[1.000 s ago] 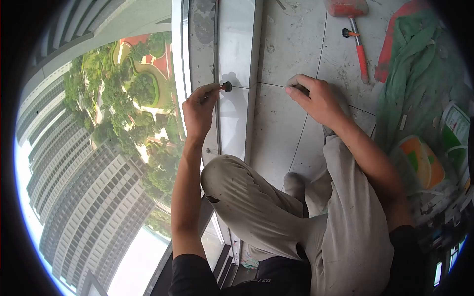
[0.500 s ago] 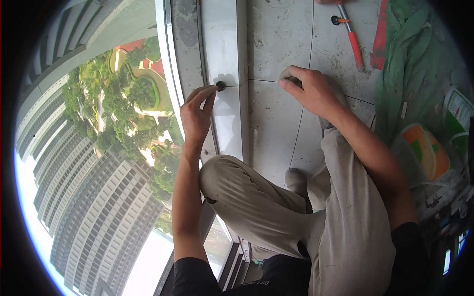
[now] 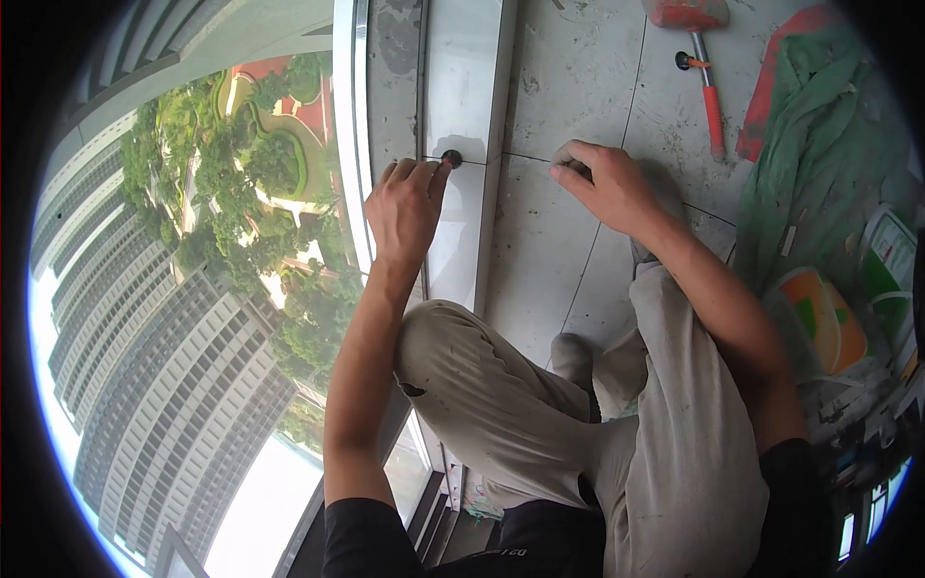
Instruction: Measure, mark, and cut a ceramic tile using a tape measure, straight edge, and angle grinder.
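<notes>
Resting at or just above the white ledge's joint, the small dark round piece is pinched by the left hand — a fingertip hold that could slip, dropping it toward the window frame — while the right hand curls above the floor tiles, contents unclear.

The light grey tiled floor, smeared and specked with dirt, spans the upper middle. At upper right lie a red-headed mallet and, just beside its shaft, a black disc with an orange tab. Further right, green mesh cloth is heaped partly over a red sheet. Dark joint lines divide the tiles.
</notes>
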`<action>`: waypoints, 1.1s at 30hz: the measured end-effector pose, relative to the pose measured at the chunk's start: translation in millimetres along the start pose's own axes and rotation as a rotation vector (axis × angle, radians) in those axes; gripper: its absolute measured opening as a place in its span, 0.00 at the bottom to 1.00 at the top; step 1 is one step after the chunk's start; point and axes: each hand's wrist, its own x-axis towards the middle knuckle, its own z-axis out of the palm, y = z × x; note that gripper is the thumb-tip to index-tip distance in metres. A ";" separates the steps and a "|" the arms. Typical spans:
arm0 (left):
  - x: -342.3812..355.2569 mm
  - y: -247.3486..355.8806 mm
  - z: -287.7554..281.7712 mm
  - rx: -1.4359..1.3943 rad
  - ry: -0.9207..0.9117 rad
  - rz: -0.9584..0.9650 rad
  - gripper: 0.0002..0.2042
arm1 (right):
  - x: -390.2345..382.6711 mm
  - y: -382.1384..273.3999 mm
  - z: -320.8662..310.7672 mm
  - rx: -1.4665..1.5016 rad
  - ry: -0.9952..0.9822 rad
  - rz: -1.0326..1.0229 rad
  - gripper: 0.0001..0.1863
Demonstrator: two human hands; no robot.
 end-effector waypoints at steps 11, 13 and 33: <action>3.5 9.4 -7.0 -0.083 -0.098 -0.197 0.15 | 56.9 -30.0 49.0 -0.273 0.036 -0.429 0.14; 5.3 9.5 -6.5 -0.082 -0.094 -0.203 0.15 | 71.7 -37.3 62.3 -0.326 0.022 -0.478 0.15; -2.2 7.6 -4.5 -0.106 -0.085 -0.184 0.08 | 159.6 -75.7 79.7 -0.578 -0.496 -0.690 0.05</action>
